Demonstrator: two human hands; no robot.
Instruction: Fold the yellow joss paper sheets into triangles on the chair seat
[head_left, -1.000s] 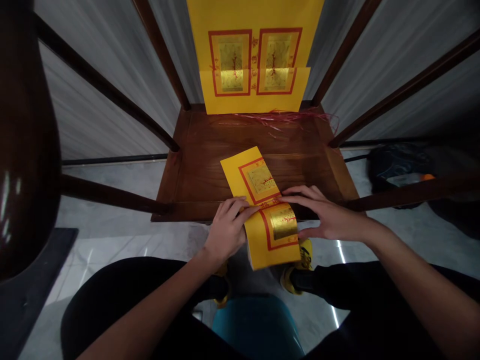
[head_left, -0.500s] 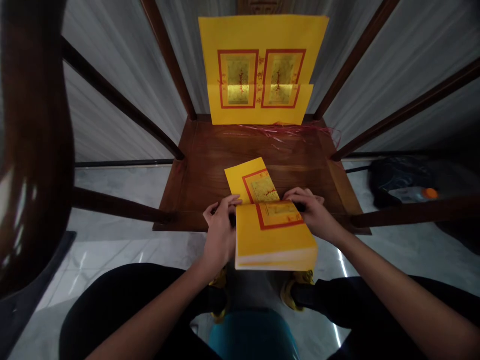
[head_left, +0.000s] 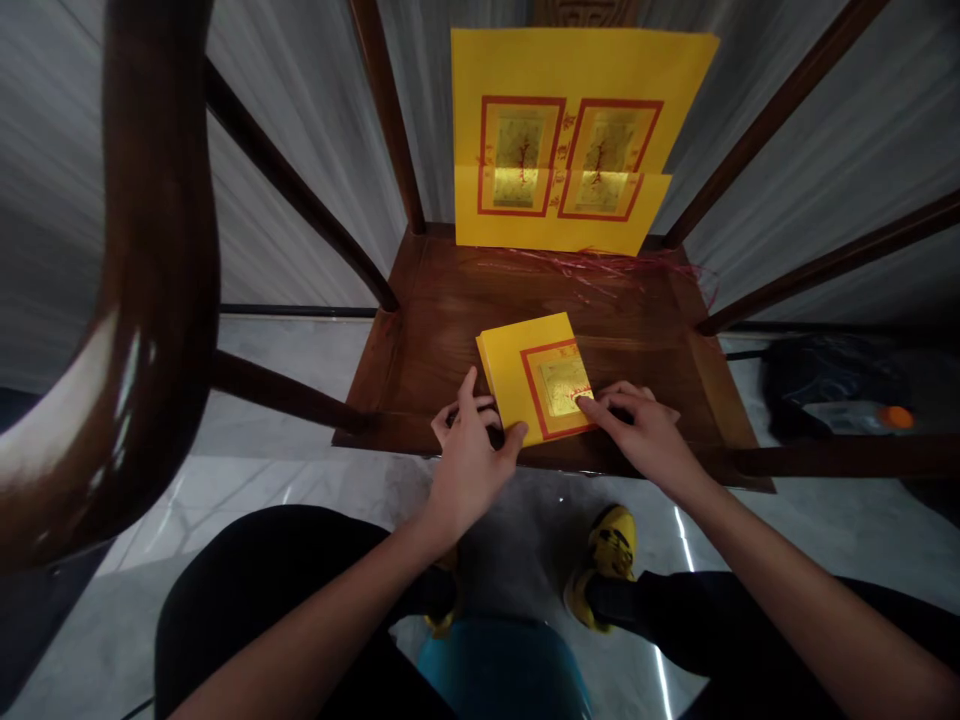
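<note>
A folded stack of yellow joss paper (head_left: 507, 371), with a red-framed gold foil square, lies near the front edge of the wooden chair seat (head_left: 427, 370). My left hand (head_left: 474, 447) grips its near left corner, thumb on top and fingers bent round the left side. At the right edge, my right hand (head_left: 637, 430) holds the stack with its thumb pressed on the foil; its other fingers are curled and partly hidden. Leaning upright at the back of the seat is a large yellow joss paper stack (head_left: 562, 225) with two gold squares and a crease across it.
Thin pink plastic string (head_left: 592, 268) lies along the back of the seat. Brown chair posts and a curved armrest (head_left: 161, 250) flank the seat. To the right, a dark bag (head_left: 814, 375) and a bottle with an orange cap (head_left: 896, 417) are on the floor. A teal stool (head_left: 502, 670) is below me.
The half of the stack that hung towards me over the seat edge is now folded over onto the other half. Both hands have shifted onto its near edges. My view has turned slightly left.
</note>
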